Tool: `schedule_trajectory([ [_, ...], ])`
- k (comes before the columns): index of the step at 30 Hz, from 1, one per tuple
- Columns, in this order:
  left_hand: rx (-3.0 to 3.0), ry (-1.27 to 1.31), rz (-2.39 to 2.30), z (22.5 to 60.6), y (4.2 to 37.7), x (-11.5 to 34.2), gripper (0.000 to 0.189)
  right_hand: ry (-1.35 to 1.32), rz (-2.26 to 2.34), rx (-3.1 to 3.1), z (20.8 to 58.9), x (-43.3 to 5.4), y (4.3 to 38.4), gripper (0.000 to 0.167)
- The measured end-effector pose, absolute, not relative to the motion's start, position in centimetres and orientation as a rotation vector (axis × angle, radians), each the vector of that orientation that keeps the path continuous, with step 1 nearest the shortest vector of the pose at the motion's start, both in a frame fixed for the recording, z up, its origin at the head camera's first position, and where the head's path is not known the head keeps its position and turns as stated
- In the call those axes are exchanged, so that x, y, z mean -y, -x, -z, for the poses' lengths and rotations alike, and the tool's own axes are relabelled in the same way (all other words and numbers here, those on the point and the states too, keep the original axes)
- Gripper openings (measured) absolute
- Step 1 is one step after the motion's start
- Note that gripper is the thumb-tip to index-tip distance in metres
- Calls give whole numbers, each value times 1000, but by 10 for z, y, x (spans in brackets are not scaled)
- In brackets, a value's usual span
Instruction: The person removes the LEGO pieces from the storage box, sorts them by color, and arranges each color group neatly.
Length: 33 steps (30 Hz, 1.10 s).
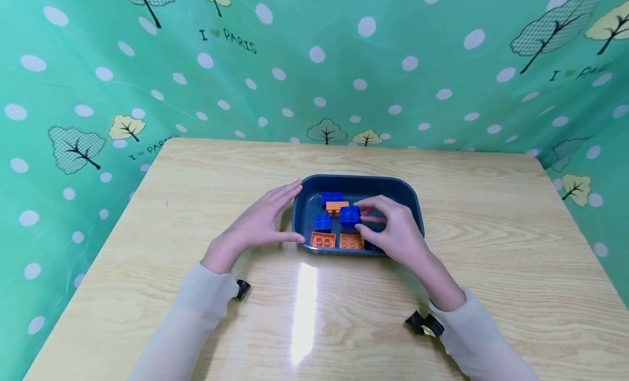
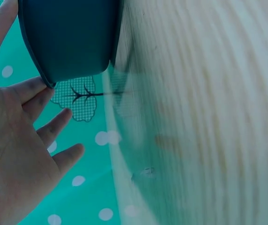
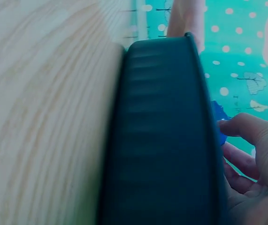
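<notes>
A dark blue tray sits on the table with several toy bricks in it. My right hand pinches a blue toy brick between thumb and fingers, over the tray's middle. In the right wrist view the tray wall hides part of this brick. Fingers spread, my left hand touches the tray's left end; the left wrist view has its fingertips at the rim. Inside lie a blue brick, another blue brick at the back, an orange brick, and two orange bricks along the near wall.
The light wooden table extends on all sides of the tray. A green dotted cloth hangs behind it and at both sides. Glare lies on the tabletop in front of the tray.
</notes>
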<state>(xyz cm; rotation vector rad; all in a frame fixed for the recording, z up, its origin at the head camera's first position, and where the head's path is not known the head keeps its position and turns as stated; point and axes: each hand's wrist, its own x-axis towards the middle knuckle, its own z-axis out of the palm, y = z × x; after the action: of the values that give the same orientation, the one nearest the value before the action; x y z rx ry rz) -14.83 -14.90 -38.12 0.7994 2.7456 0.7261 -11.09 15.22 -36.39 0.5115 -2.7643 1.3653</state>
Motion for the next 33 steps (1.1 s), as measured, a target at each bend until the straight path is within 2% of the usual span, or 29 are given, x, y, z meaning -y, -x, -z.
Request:
schedule_trajectory([
  [8,-2748,-789,-700,380,148,157,112,-474,-1535,2686,353,-164,97,35],
  [16,-2746,-778,-705,376,150,164,113,-374,-1483,2675,348,-188,86,41],
  [33,-2722,-837,-765,380,154,172,113,-245,-1510,2504,352,-237,99,34],
])
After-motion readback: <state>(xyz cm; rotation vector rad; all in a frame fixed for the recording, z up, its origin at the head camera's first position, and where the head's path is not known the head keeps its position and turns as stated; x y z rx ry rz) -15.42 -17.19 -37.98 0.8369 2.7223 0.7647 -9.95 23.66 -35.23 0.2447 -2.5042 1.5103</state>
